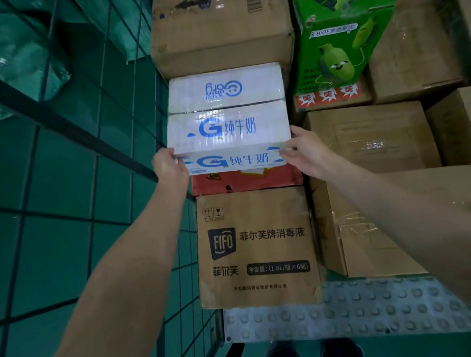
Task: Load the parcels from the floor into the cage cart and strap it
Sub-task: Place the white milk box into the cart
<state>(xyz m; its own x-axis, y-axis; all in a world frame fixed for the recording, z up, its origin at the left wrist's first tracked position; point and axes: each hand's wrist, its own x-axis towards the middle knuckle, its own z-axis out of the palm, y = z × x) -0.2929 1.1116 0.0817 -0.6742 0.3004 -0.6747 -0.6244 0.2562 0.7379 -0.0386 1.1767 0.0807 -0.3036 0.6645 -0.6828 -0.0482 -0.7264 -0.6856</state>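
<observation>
At the centre of the frame a white milk carton (228,132) with blue print is held at its near corners. The left hand (168,164) is curled round the near left corner, and the right hand (302,151) grips the near right corner with the thumb on top. The carton lies over a red box (246,180), just beyond a brown FIFO carton (255,247). The cage cart's wire mesh wall (46,161) fills the left of the frame.

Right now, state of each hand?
Left hand: grips the near left corner of the white milk box.
Right hand: grips its near right corner.
</observation>
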